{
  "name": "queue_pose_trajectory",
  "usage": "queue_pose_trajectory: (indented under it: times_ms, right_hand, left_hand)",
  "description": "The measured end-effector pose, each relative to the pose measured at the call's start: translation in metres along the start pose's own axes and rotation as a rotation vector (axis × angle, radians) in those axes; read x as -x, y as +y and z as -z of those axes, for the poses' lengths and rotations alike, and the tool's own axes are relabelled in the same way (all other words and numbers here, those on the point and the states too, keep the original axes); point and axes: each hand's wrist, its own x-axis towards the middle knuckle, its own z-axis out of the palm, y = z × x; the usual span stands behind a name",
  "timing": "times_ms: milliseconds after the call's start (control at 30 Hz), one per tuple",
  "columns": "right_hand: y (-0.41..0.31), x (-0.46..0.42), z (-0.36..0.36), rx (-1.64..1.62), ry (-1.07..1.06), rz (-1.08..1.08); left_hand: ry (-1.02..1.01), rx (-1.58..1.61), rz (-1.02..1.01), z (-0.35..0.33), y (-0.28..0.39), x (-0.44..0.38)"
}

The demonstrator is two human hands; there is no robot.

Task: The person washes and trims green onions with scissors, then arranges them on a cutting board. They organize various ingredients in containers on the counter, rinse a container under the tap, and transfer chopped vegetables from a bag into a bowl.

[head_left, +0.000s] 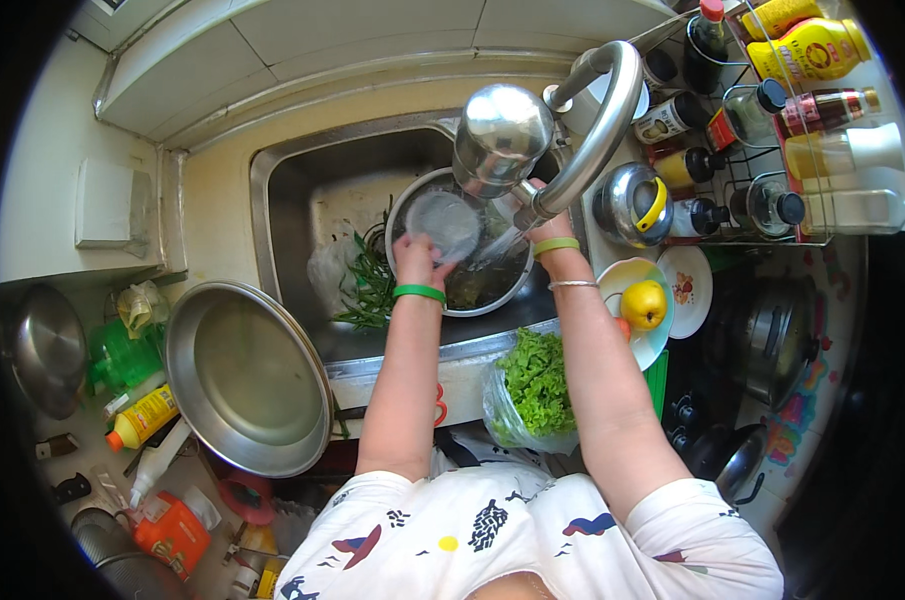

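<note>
My left hand (420, 257) grips the near rim of a translucent round plastic container (445, 223) over a metal basin (461, 311) in the sink. Water (497, 246) runs from the curved steel faucet (623, 112) into the basin. My right hand (556, 225) is beside the spout on the right; the faucet hides its fingers, so its grip is unclear. Dark wet matter lies at the bottom of the basin. Left of the basin, long green vegetable stalks (367, 281) lie in the sink by a clear plastic bag (331, 271).
A bag of leafy lettuce (536, 382) sits at the sink's front edge. To the left stands a large metal basin of cloudy liquid (253, 367). A plate with a yellow fruit (643, 304), a steel kettle (632, 204) and a rack of bottles (760, 127) are at right.
</note>
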Motion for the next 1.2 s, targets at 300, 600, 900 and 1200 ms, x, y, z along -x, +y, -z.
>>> queue_pose_trajectory:
  times_ms: [300, 600, 900, 1200]
  right_hand:
    - [-0.017, -0.002, 0.031, 0.6, 0.246, 0.507]
    - [-0.019, -0.065, 0.069, 0.668, 0.409, 0.623]
    - [-0.075, -0.051, 0.05, 0.863, 0.422, 0.5]
    - [-0.082, 0.14, 0.074, 0.635, 0.435, 0.855]
  left_hand:
    - [0.363, -0.881, -0.62, 0.017, 0.03, 0.018]
    - [0.23, -1.47, -1.264, 0.018, 0.041, 0.079]
    - [0.269, -1.622, -1.54, 0.06, 0.042, 0.099]
    - [0.343, -1.699, -1.921, 0.087, 0.081, 0.12]
